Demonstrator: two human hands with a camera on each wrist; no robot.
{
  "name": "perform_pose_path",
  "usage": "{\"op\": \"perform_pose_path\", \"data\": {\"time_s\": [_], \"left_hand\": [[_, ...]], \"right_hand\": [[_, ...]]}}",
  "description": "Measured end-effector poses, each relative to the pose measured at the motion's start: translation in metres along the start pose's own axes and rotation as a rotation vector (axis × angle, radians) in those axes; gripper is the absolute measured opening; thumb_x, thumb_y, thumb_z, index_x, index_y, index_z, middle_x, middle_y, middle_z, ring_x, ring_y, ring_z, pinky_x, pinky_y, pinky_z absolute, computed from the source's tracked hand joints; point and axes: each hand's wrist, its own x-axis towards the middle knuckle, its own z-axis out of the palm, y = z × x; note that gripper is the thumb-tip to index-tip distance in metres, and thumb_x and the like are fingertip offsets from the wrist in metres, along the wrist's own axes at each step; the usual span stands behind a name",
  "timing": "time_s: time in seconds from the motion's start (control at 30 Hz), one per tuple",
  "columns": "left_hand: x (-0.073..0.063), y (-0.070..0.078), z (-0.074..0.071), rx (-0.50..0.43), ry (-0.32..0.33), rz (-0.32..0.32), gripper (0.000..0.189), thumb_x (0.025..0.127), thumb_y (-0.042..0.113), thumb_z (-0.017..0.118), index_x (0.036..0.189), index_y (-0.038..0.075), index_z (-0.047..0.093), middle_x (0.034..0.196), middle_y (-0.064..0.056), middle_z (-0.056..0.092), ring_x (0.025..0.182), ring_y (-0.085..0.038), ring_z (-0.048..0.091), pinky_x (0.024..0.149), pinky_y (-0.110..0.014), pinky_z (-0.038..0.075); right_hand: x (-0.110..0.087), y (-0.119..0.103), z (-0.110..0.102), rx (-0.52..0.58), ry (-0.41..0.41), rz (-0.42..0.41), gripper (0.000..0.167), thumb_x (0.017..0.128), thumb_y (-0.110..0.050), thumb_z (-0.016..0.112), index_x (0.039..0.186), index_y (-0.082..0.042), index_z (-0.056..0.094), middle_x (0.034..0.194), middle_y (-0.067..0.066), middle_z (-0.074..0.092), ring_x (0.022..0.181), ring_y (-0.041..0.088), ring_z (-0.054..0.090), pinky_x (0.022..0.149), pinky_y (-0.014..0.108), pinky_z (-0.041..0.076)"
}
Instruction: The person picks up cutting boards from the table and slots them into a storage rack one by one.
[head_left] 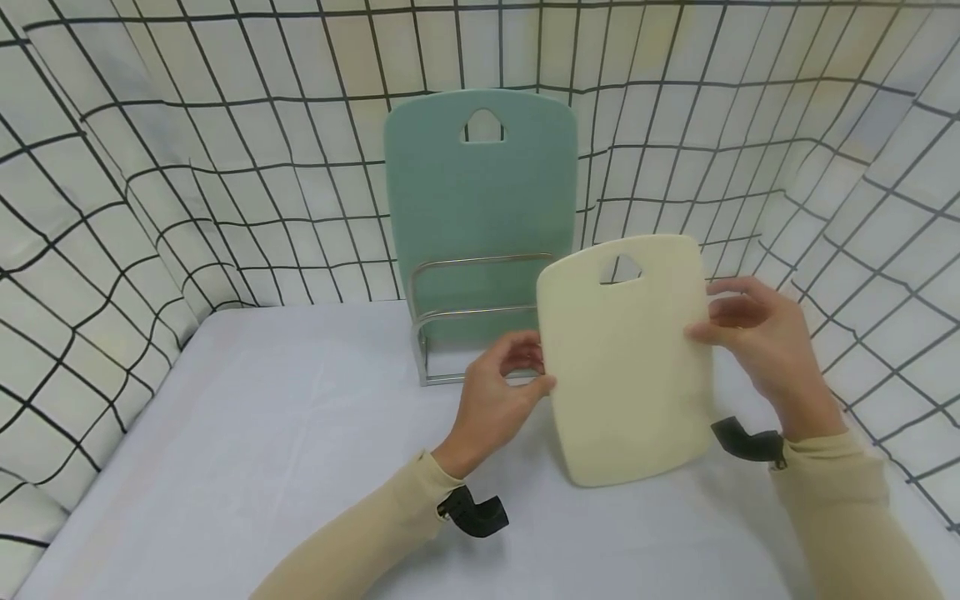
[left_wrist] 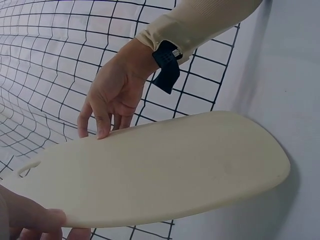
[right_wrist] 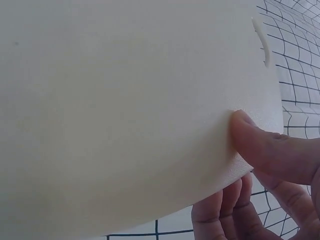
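A cream cutting board [head_left: 628,367] with a handle hole near its top is held upright between both hands, tilted slightly. My left hand [head_left: 501,400] pinches its left edge, thumb in front and fingers behind. On the opposite edge, my right hand [head_left: 765,346] grips with the thumb [right_wrist: 255,142] on the front face and the fingers curled behind. Behind and to the left, a larger green cutting board [head_left: 483,196] stands upright in a metal wire rack [head_left: 422,354]. The cream board covers the rack's right part.
A white cloth-covered table [head_left: 247,450] lies beneath the hands. Walls of white cloth with a black grid [head_left: 247,175] enclose the back and both sides. The right wall is close to the right hand. Black straps [head_left: 476,512] hang at both wrists.
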Motion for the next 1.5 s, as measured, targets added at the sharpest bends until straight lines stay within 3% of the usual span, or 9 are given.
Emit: {"op": "perform_pose_path", "data": {"time_s": [0.23,0.33,0.57,0.73,0.97,1.13,1.33,1.5], "left_hand": [[-0.001,0.001,-0.009,0.017,-0.017,0.014,0.044,0.084,-0.004,0.078,0.125,0.008,0.067,0.111,-0.012,0.073,0.1,-0.024,0.073,0.084,-0.021,0.06],[0.0,0.002,-0.013,0.024,-0.02,0.02,0.044,0.084,-0.004,0.078,0.125,0.008,0.067,0.112,-0.012,0.074,0.1,-0.024,0.074,0.086,-0.023,0.06],[0.002,0.004,-0.019,0.029,-0.023,0.039,0.044,0.083,-0.006,0.077,0.124,0.004,0.066,0.109,-0.014,0.073,0.099,-0.025,0.073,0.101,-0.039,0.059],[0.003,0.004,-0.022,0.035,-0.041,0.033,0.044,0.083,-0.006,0.077,0.124,0.005,0.065,0.11,-0.014,0.072,0.099,-0.024,0.072,0.101,-0.04,0.059],[0.004,0.005,-0.023,0.042,-0.029,0.077,0.045,0.083,-0.006,0.077,0.125,0.004,0.065,0.109,-0.014,0.072,0.097,-0.025,0.072,0.099,-0.038,0.06],[0.002,0.005,-0.025,0.05,-0.016,0.073,0.043,0.083,-0.006,0.077,0.123,0.004,0.065,0.106,-0.014,0.073,0.096,-0.024,0.073,0.099,-0.036,0.059],[0.0,0.007,-0.033,0.082,-0.014,0.093,0.042,0.084,-0.004,0.077,0.123,0.004,0.064,0.107,-0.013,0.073,0.098,-0.024,0.073,0.1,-0.042,0.059],[-0.003,0.007,-0.043,0.087,-0.013,0.108,0.042,0.084,-0.004,0.077,0.123,0.004,0.064,0.107,-0.013,0.073,0.097,-0.024,0.073,0.096,-0.037,0.061]], "right_hand": [[-0.005,-0.002,0.004,0.016,0.011,-0.028,0.056,0.085,-0.029,0.087,0.134,-0.025,0.06,0.1,-0.016,0.066,0.094,0.003,0.064,0.099,0.04,0.049],[-0.006,-0.002,0.006,0.024,0.016,-0.035,0.057,0.085,-0.031,0.086,0.136,-0.025,0.06,0.101,-0.015,0.067,0.094,0.003,0.064,0.101,0.043,0.048],[-0.007,-0.005,0.01,0.041,0.026,-0.051,0.054,0.085,-0.031,0.086,0.133,-0.026,0.062,0.1,-0.016,0.067,0.095,0.004,0.065,0.096,0.036,0.048],[-0.01,-0.007,0.013,0.046,0.039,-0.053,0.052,0.086,-0.029,0.086,0.132,-0.023,0.062,0.098,-0.017,0.067,0.094,0.004,0.065,0.095,0.035,0.049],[-0.008,-0.008,0.015,0.047,0.049,-0.056,0.053,0.087,-0.031,0.085,0.133,-0.024,0.061,0.105,-0.01,0.066,0.099,0.007,0.061,0.1,0.041,0.048],[-0.007,-0.011,0.018,0.047,0.048,-0.059,0.05,0.087,-0.029,0.084,0.132,-0.024,0.062,0.103,-0.012,0.066,0.097,0.009,0.062,0.094,0.034,0.048],[-0.011,-0.017,0.022,0.039,0.067,-0.098,0.048,0.088,-0.025,0.084,0.131,-0.022,0.063,0.098,-0.015,0.066,0.094,0.007,0.063,0.084,0.017,0.05],[-0.015,-0.02,0.029,0.045,0.074,-0.145,0.049,0.086,-0.025,0.086,0.13,-0.019,0.064,0.099,-0.012,0.065,0.094,0.003,0.063,0.08,0.011,0.05]]}}
